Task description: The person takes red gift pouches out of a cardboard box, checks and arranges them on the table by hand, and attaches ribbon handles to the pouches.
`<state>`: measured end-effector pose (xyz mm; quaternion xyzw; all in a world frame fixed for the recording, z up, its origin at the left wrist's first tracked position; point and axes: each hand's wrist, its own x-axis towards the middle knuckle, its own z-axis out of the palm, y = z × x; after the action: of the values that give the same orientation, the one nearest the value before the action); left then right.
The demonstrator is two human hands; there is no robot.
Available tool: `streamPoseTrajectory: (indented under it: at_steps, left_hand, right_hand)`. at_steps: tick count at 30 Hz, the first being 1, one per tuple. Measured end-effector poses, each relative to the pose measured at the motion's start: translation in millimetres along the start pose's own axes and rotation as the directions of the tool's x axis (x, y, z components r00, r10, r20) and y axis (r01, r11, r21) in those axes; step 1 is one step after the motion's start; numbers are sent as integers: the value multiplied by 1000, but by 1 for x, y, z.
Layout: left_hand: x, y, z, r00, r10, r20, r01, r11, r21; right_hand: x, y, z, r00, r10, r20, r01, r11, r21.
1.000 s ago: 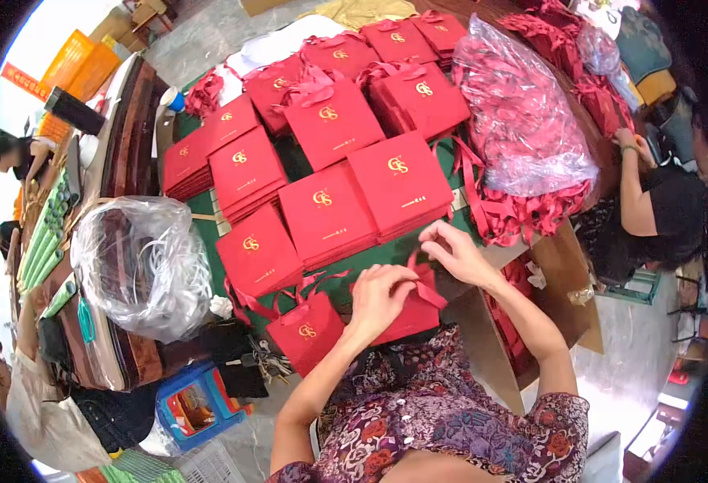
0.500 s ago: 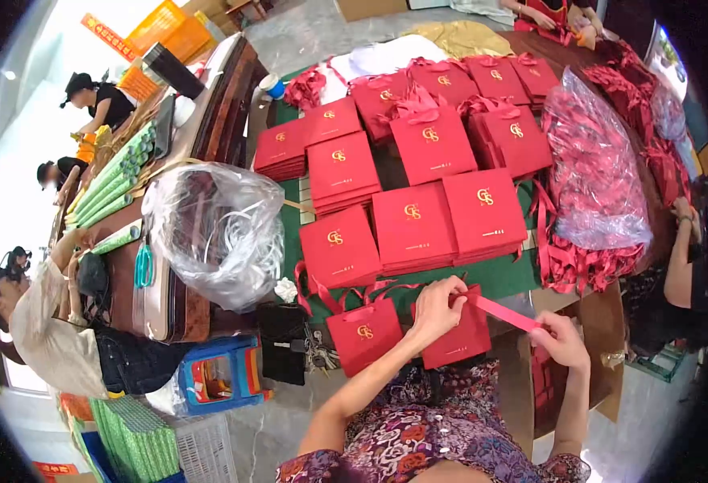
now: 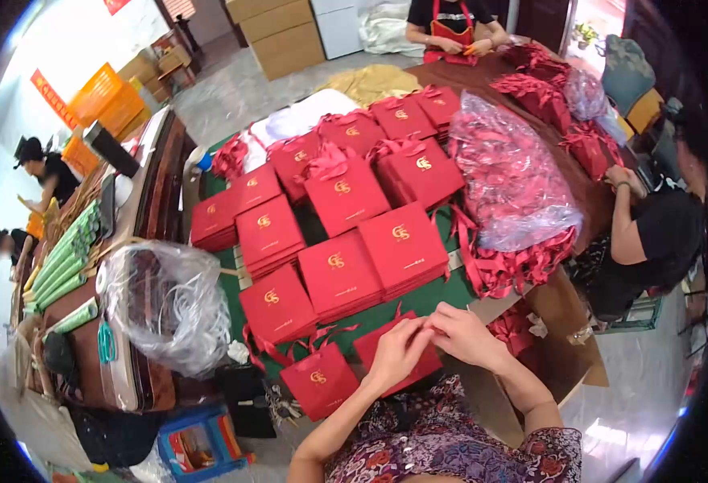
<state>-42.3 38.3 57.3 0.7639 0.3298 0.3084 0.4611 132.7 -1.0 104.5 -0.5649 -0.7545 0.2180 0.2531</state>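
Both my hands are closed, fingertips pinched together over a small red gift bag at the table's near edge. My left hand is in front of part of that bag. My right hand meets it from the right. The red ribbon seen between them a moment ago is now mostly hidden by the fingers. Another red bag, with a gold logo and ribbon handles, lies just left of my left hand. Stacks of matching red bags stand on the green mat beyond my hands.
A clear plastic sack of red ribbons lies right of the stacks; an open cardboard box stands below it. Clear plastic with white strands is on the left. Keys lie near the edge. Other people sit at the right and far side.
My right hand has come in toward my left, and the ribbon no longer stretches between them. The view has turned, so the stacks appear further left and more of the far room shows.
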Motion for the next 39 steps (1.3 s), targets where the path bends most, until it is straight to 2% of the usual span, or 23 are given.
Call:
streamPoseTrajectory:
  at_steps: [2,3,5,7,10,11,13,14,15,18,20,21,22,23,25,28,32,34,37,39]
  left_hand:
    - [-1,-6,1,981,-69,-183,63,997,-38]
    - [-2,-9,-1,977,-101,-187,84,992,-94]
    - [-7,-25,1,966,-223,-129,191,956,-224]
    - [-13,-31,8,964,-238,-116,201,944,-263]
    - [-16,-32,14,952,-299,-71,264,914,-308]
    - [-22,-33,14,940,-340,-38,312,897,-314]
    - [-23,-35,7,975,-53,-214,21,988,-150]
    - [-21,-30,-6,957,101,-270,-94,995,36]
    - [-26,-9,-21,950,-188,-251,168,981,-96]
    - [-38,-32,-48,944,-166,-285,233,947,221]
    - [-43,-46,-56,974,-79,-213,175,859,481]
    - [-46,-48,-54,974,-88,-210,181,857,482]
    - [-47,-49,-52,981,-100,-167,175,831,528]
    - [-47,-49,-49,986,-116,-123,166,803,572]
    - [-48,-55,-44,984,-138,-117,180,807,562]
    - [-46,-56,-41,976,-155,-152,214,808,549]
    - [-43,-55,-47,975,-165,-150,220,823,524]
    - [-43,-58,-50,958,-266,-113,288,880,378]
    - [-41,-57,-57,967,-220,-128,250,920,303]
    - [-40,-56,-60,962,-246,-115,269,924,273]
  right_hand:
    - [0,4,3,995,86,-44,-83,994,66]
    - [1,6,3,994,95,-57,-92,994,55]
    - [2,8,5,989,99,-112,-67,964,257]
    - [4,6,16,977,120,-177,-69,961,268]
    - [5,5,39,946,268,-184,-77,734,675]
    - [2,6,46,946,278,-164,-93,722,686]
    - [3,6,54,914,394,-102,-81,421,904]
    - [2,2,48,907,419,-40,-155,421,894]
    - [0,1,45,907,420,-28,-168,423,891]
    - [-3,-1,37,917,399,-24,-146,389,909]
    - [-3,-2,32,858,440,265,-487,533,692]
    - [-4,0,42,855,441,273,-492,525,694]
    - [-3,5,59,946,312,85,-304,769,562]
    - [-3,8,75,990,127,-67,-95,928,359]
    - [-2,10,103,981,178,-71,-142,924,356]
    - [-1,10,127,964,209,-167,-156,946,285]
    - [5,1,128,962,220,-161,-174,951,255]
    - [7,-1,127,964,234,-125,-200,951,236]
    - [9,-4,125,970,205,-128,-168,953,253]
    - [11,-7,125,973,191,-130,-153,954,256]
